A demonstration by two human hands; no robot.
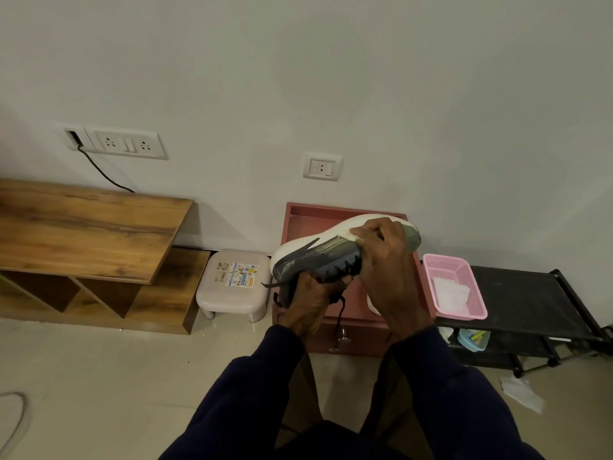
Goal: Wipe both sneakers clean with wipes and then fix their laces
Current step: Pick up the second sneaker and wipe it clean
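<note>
1. One sneaker (308,257), grey with a white sole, is held on its side in the air above a reddish box (298,217).
2. The left hand (311,300) grips it from below near the laces, fingers curled round it.
3. The right hand (388,260) curls over the toe end, fingers pressing what looks like a white wipe (356,237) against it.
4. A pink basket (464,313) stands just right.

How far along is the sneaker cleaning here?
Done: unclear; a crumpled white wipe on the floor suggests some wiping. In hand: left hand grips the sneaker at its collar, right hand clasps its forefoot; any wipe is hidden. Left: the second sneaker on the cabinet, and the loose laces.
</note>
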